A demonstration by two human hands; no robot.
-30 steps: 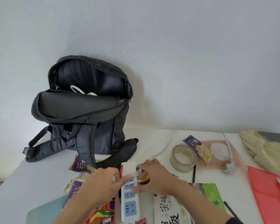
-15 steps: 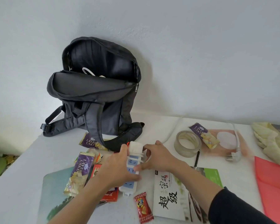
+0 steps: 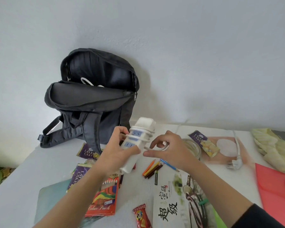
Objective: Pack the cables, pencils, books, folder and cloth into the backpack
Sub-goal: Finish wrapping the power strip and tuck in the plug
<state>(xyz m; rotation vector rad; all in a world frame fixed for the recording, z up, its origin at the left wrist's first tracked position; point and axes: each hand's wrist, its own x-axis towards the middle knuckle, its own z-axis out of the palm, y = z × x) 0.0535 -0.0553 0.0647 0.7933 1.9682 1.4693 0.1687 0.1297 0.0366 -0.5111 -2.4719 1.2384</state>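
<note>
My left hand (image 3: 117, 150) grips a white power strip (image 3: 138, 140), lifted off the table and tilted toward the backpack. My right hand (image 3: 168, 150) pinches the strip's white cable (image 3: 161, 148), which is wound a few turns around the strip. The black backpack (image 3: 92, 96) leans open against the wall, a white cable (image 3: 85, 81) showing inside. Loose coloured pencils (image 3: 152, 168) lie under my hands. A pencil box (image 3: 105, 198), a book (image 3: 176, 199), a red folder (image 3: 276, 191) and a pale yellow cloth (image 3: 276, 148) lie on the table.
A tape roll (image 3: 194, 147), snack packets (image 3: 204, 142) (image 3: 87, 153), a red candy wrapper (image 3: 141, 216) and a white plug (image 3: 235, 163) with its cord lie around. A teal board (image 3: 51, 199) sits at the front left. The table's left edge (image 3: 15, 171) is near.
The power strip has been lifted off the table and tilted up toward the backpack. My right hand has moved from the strip's end to pulling the cable beside it, uncovering the pencils.
</note>
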